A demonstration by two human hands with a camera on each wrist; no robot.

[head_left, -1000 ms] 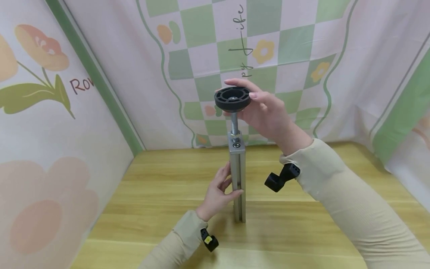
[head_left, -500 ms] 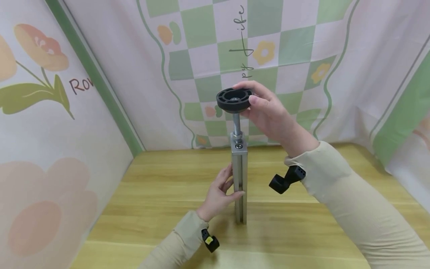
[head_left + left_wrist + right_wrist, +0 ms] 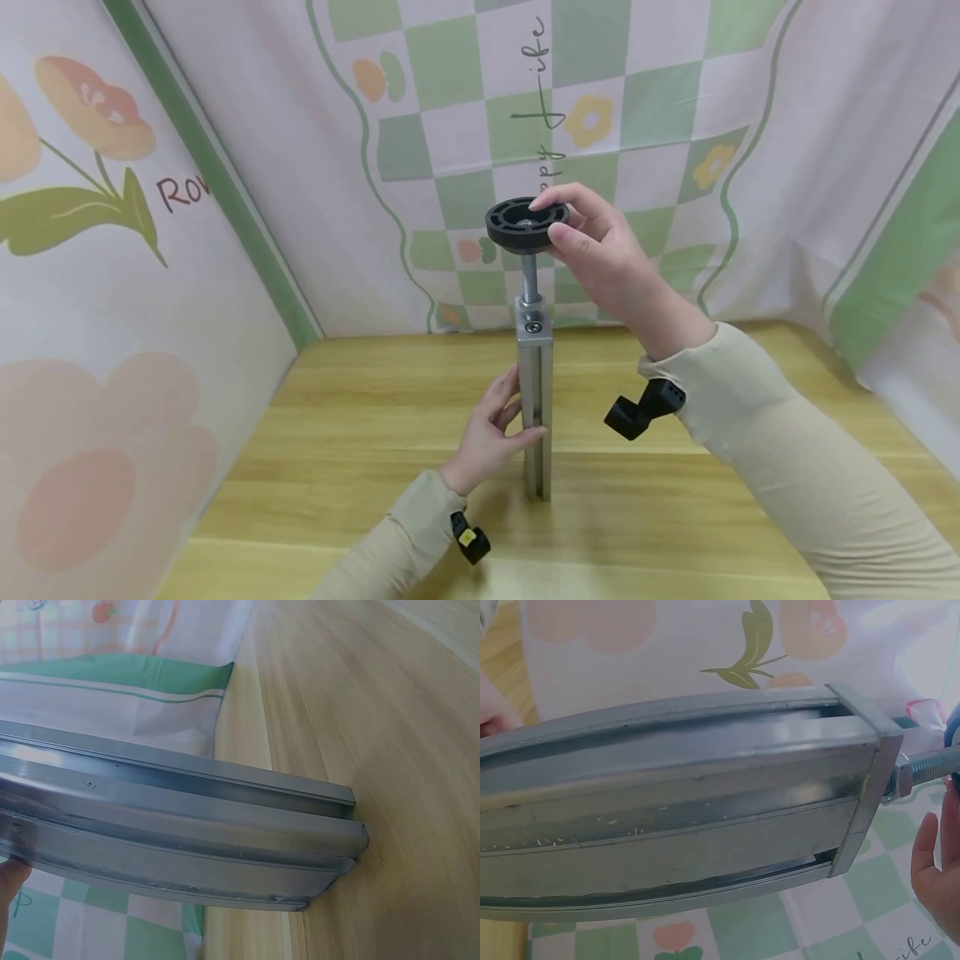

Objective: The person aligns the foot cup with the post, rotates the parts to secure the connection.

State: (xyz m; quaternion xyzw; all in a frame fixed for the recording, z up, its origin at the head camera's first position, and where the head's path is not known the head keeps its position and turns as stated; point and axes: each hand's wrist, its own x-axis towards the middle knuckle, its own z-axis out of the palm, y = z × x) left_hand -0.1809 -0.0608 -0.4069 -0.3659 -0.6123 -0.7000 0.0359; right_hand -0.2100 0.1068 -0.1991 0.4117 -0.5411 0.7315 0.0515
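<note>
A slotted aluminium profile (image 3: 531, 383) stands upright on the wooden table. From its end plate (image 3: 534, 335) rises a threaded rod (image 3: 529, 279) with a nut, topped by a round black levelling foot (image 3: 504, 232). My right hand (image 3: 615, 262) pinches the foot's right rim, thumb on the near side and a fingertip over the top. Lower down, my left hand (image 3: 483, 442) holds the profile from the left, its thumb across the front. In the left wrist view the profile's lower end (image 3: 330, 840) meets the table. The nut (image 3: 902, 778) sits close to the end plate in the right wrist view.
The wooden table (image 3: 360, 417) extends on both sides of the profile. A checked, flower-printed curtain (image 3: 442, 142) hangs behind it, with another printed curtain panel (image 3: 112, 317) on the left. Black camera mounts (image 3: 637, 410) sit at both wrists.
My right hand has shifted its fingers round the foot's rim, the fingertip now over the top. The foot and profile top have moved slightly right. The left hand keeps its hold.
</note>
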